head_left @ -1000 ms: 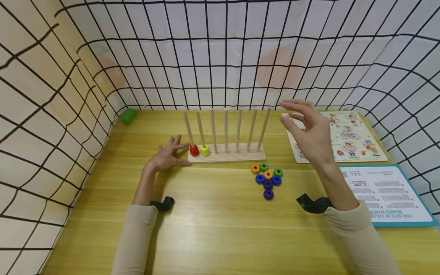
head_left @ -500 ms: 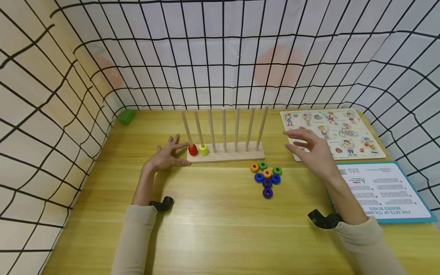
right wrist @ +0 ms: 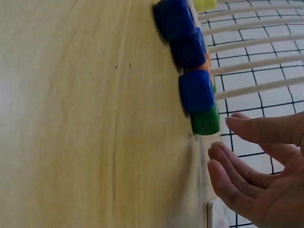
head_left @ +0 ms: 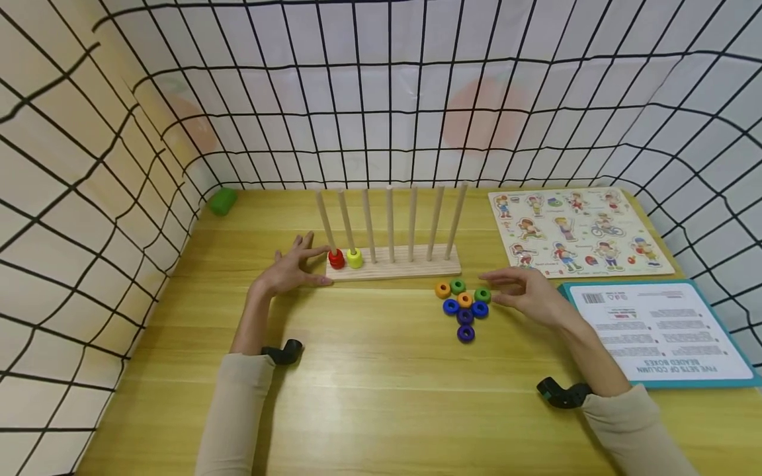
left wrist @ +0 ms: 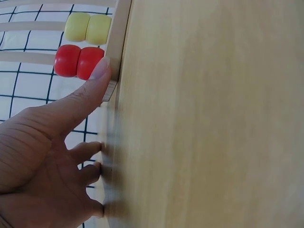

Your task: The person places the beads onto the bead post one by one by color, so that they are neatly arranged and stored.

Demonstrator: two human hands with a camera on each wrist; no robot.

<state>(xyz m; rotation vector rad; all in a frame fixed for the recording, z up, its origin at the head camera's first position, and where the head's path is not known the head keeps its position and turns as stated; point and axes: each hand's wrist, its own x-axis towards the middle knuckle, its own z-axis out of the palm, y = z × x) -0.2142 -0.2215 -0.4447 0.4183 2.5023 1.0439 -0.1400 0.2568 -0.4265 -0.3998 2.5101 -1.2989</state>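
Observation:
A wooden peg rack with several upright pegs stands mid-table. Red rings sit on its leftmost peg and yellow rings on the peg beside it. My left hand holds the base's left end, thumb at the front edge and index finger at the back; its other fingers are spread on the table. To the right, my right hand reaches low towards a green ring, with thumb and fingers parted and nothing between them. That ring belongs to a loose cluster with orange rings, blue rings and purple rings.
A picture puzzle board lies at the back right, with a blue-edged printed card in front of it, partly under the right forearm. A green block sits in the back left corner. Black netting encloses the table's back and sides.
My right hand has come down from above the puzzle board, moving towards the front, to the right side of the loose rings. The left hand and the rack stay put.

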